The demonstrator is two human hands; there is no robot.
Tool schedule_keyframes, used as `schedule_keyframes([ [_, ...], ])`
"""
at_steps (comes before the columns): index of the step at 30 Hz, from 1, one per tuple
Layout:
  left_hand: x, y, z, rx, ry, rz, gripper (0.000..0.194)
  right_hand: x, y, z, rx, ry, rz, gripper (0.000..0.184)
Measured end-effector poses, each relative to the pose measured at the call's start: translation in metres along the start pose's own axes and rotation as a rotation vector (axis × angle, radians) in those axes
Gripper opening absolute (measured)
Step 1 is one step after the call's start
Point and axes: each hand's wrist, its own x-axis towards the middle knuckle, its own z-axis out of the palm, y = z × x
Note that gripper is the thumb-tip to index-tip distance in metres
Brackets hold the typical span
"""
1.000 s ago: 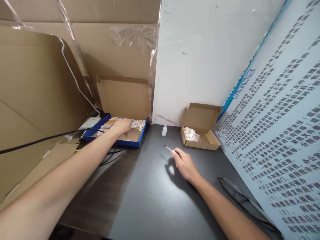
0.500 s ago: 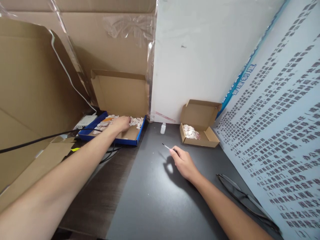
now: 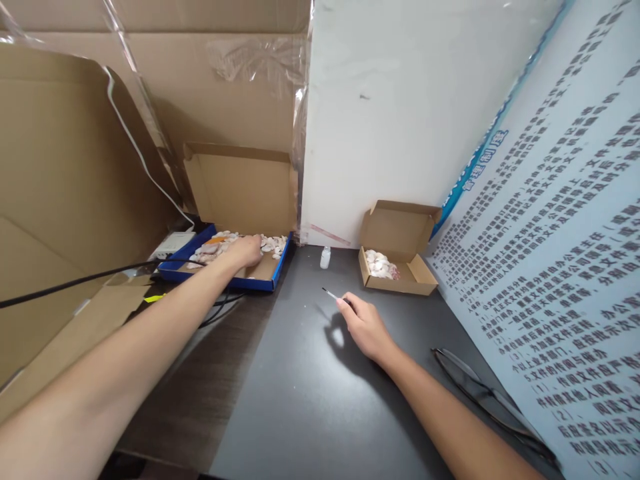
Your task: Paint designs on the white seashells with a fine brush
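1 thin brush (image 3: 329, 293) is held by right hand (image 3: 364, 325); left hand's (image 3: 247, 252) grip in blue box (image 3: 260, 285) cannot be told. Pale pieces (image 3: 276, 245) could be spilled if rim is snagged by forearm.

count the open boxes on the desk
2. The blue-sided box is on the left, with the left hand reaching into it and the forearm covering part. The small brown box is farther right, beyond the right hand.

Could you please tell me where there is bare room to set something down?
Bare: the grey desktop between the dark wooden surface and the right forearm. Crowded: the blue box, where the left hand is over pale pieces.
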Motion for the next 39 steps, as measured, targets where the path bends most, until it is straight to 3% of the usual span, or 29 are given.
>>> schedule_keyframes([
  [7, -0.019, 0.009, -0.027, -0.056, 0.142, 0.024, 0.029, 0.001, 0.001, 0.001, 0.013, -0.003, 0.007, 0.055],
  [8, -0.027, 0.015, -0.031, -0.103, 0.175, 0.044, 0.026, 0.0, 0.001, 0.002, 0.02, -0.002, 0.008, 0.055],
  [10, -0.045, 0.031, -0.035, -0.403, 0.218, 0.14, 0.019, 0.001, 0.001, 0.002, 0.034, 0.004, 0.009, 0.054],
  [11, -0.055, 0.041, -0.034, -0.573, 0.183, 0.208, 0.018, 0.001, 0.001, 0.002, 0.042, 0.009, 0.009, 0.054],
  [13, -0.075, 0.059, -0.027, -0.883, -0.013, 0.332, 0.022, 0.001, 0.0, 0.001, 0.065, 0.017, 0.008, 0.054],
  [16, -0.097, 0.079, -0.01, -1.283, -0.299, 0.295, 0.027, 0.001, -0.001, 0.001, 0.107, 0.056, -0.014, 0.052],
  [20, -0.11, 0.088, 0.008, -1.608, -0.489, 0.186, 0.026, -0.001, -0.004, 0.002, 0.163, 0.106, -0.071, 0.047],
  [26, -0.113, 0.086, 0.016, -1.619, -0.652, 0.124, 0.022, -0.003, -0.004, 0.004, 0.205, 0.046, -0.053, 0.045],
  [39, -0.11, 0.085, 0.023, -1.663, -0.604, 0.094, 0.02, -0.002, 0.0, 0.007, 0.223, -0.002, -0.017, 0.053],
])
